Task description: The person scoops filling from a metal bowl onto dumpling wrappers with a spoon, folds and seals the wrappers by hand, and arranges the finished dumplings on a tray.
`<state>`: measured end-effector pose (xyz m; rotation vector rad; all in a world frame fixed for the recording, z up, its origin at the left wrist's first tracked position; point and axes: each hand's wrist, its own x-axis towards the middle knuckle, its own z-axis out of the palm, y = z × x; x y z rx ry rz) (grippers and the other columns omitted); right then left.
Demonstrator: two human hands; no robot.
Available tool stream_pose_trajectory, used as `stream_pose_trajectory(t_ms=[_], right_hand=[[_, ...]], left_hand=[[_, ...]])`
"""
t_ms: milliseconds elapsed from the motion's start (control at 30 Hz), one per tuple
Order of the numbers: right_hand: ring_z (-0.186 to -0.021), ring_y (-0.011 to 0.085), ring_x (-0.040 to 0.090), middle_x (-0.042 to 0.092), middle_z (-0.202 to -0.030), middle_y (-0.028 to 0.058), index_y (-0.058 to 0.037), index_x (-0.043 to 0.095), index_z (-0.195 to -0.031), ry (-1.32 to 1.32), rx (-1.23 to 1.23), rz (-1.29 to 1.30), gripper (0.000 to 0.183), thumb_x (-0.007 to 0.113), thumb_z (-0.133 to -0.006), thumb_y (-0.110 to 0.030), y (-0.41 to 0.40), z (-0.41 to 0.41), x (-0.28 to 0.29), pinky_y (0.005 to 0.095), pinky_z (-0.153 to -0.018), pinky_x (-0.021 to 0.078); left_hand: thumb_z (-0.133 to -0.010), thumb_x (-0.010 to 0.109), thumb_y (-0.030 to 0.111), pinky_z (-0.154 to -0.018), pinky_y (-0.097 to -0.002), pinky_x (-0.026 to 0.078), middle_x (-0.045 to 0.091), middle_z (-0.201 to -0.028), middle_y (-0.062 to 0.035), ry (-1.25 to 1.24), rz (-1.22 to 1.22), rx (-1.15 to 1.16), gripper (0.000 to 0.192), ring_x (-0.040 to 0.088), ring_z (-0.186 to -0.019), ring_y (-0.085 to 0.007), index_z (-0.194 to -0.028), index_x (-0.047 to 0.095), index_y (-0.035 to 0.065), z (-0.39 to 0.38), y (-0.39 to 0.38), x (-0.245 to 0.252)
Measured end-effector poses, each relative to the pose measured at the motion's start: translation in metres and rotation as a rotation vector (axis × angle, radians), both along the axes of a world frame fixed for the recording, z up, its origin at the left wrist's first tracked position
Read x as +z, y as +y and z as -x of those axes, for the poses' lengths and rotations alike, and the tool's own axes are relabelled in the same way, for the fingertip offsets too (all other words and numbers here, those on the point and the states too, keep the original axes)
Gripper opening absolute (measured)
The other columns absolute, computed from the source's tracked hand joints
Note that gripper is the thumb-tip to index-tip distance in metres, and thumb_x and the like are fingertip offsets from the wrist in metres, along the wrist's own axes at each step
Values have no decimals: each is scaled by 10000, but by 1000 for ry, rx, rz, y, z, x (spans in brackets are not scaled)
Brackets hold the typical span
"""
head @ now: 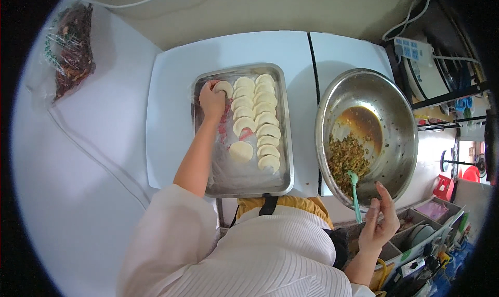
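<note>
My left hand [213, 101] has its fingers on a folded dumpling [225, 87] in the upper left corner of a steel tray [249, 191]. Two columns of folded dumplings [266, 115] lie beside it, overlapping one another. Below the left column a round, flat dumpling wrapper [241, 152] rests on the plastic film that lines the tray. My right hand [379, 225] is empty, thumb and fingers apart, by the near rim of a large steel bowl [393, 114]. Inside the bowl are chopped filling [347, 156] and brown liquid. A green spoon [354, 193] leans on the rim, its head in the filling.
Tray and bowl stand on a white surface [175, 121] split by a dark gap. A plastic bag of dark food [74, 51] lies at upper left. On the right are a power strip [414, 49], a black rack [448, 96] and a compartmented organiser [409, 227].
</note>
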<state>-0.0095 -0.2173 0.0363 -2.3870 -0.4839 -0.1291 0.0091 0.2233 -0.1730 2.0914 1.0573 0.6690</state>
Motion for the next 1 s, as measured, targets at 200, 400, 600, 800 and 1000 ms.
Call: stream_pose_trajectory(t_ms=[200,400,600,800,1000], right_hand=[[-535,65,481,674,-850,93,21,637,-1082,49,-150,-103,229,513,-890,6,-21,5,-11,221,-506,388],[-625,135,527,629,-806,104,1,648,-1046,129,-93,-29,248,520,-838,46,-52,-2,-21,268,-567,406],[-827,305,503,528,-878,140,-42,656,-1030,206,201,178,399,542,-668,82,-47,-4,-19,370,-754,404],[-818,315,480,511,-878,126,-51,659,-1021,187,285,202,397,571,-649,58,-38,-7,-22,395,-765,392],[-828,317,493,532,-903,132,-30,655,-993,167,254,188,351,584,-658,45,-38,-7,-22,396,-767,399]], left_hand=[[-694,608,68,-804,-376,469,640,-872,-146,-64,-37,65,276,609,-868,-310,-965,613,15,4,-8,2],[-727,703,146,-712,-338,483,648,-808,-122,118,60,-74,285,623,-751,-269,-960,611,10,48,-43,39],[-783,676,134,-694,-297,481,656,-837,-105,412,311,-336,199,618,-718,-194,-924,626,4,111,-64,35],[-776,696,157,-687,-275,480,633,-790,-81,108,373,-224,231,604,-718,-159,-910,611,-11,115,-76,31],[-723,762,224,-671,-307,476,615,-790,-98,419,181,-259,367,588,-690,-197,-964,596,3,77,-94,60]])
